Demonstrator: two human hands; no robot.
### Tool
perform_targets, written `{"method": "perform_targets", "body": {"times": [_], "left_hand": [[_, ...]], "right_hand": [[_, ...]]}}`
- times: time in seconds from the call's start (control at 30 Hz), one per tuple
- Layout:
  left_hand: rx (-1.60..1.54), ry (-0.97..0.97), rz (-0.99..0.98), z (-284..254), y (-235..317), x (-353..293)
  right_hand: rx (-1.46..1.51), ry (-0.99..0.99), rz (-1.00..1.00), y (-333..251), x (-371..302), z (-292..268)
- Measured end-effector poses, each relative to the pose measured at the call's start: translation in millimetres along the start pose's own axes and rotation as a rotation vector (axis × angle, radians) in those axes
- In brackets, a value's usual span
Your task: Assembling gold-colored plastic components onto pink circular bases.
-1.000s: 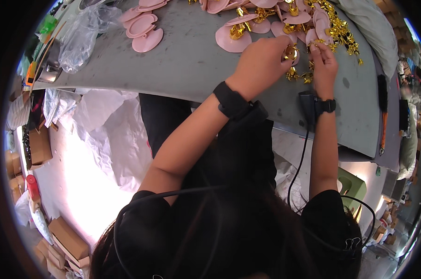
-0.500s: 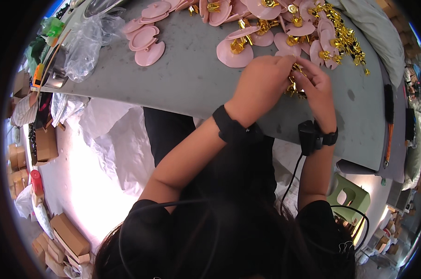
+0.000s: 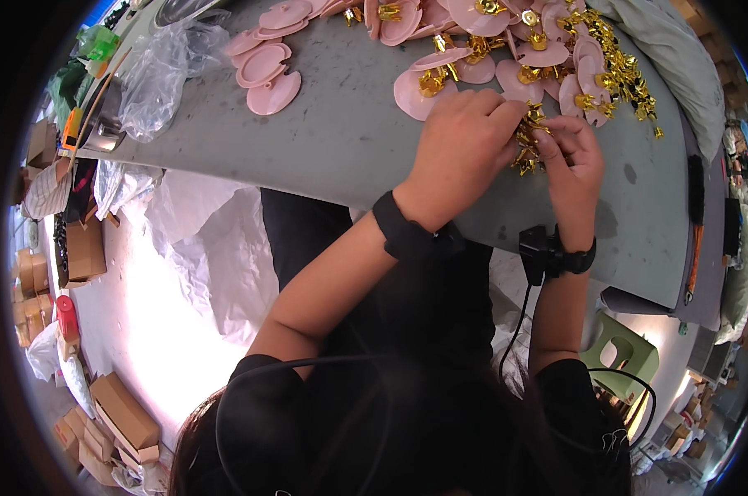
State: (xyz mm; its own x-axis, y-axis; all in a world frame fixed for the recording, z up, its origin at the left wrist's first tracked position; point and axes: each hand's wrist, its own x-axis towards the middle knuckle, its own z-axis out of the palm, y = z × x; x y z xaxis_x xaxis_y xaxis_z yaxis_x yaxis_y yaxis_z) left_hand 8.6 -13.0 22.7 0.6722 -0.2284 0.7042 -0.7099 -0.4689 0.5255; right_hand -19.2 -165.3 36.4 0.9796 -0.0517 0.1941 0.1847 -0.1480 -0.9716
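My left hand is closed, its fingers curled round a bunch of shiny gold-coloured pieces above the table's near part. Against the other side of that bunch, the thumb and fingertips of my right hand pinch a gold piece. The left fingertips are partly hidden behind the hand. Just beyond my hands lie pink round discs, some with gold pieces standing on them. To the right of the discs spreads a heap of loose gold pieces.
The grey table carries more pink discs at the left. Clear plastic bags lie at its left end, a grey cloth sack at its right. A black-and-orange brush rests along the right edge. A green stool stands below.
My right hand has drawn slightly away from the left and opened its pinch somewhat, so more of the gold bunch shows between them. The whole view has shifted slightly.
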Motion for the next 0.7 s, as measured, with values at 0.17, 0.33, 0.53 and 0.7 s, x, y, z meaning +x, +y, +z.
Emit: {"method": "perform_targets", "body": {"times": [0.17, 0.33, 0.53, 0.7], "left_hand": [[-0.016, 0.036, 0.011, -1.5, -2.8, -1.6], [-0.021, 0.069, 0.004, -1.7, -3.4, -4.0], [-0.077, 0.063, -0.038, -2.7, 0.3, -8.8], [-0.249, 0.037, -0.027, -6.0, 0.7, -10.5]], "right_hand": [[-0.096, 0.047, -0.103, -3.9, -2.5, 3.6], [-0.095, 0.116, -0.176, -4.3, -8.0, 5.8], [-0.195, 0.094, -0.201, -13.2, -8.8, 10.9], [-0.218, 0.052, -0.131, -12.9, -4.6, 7.3]]}}
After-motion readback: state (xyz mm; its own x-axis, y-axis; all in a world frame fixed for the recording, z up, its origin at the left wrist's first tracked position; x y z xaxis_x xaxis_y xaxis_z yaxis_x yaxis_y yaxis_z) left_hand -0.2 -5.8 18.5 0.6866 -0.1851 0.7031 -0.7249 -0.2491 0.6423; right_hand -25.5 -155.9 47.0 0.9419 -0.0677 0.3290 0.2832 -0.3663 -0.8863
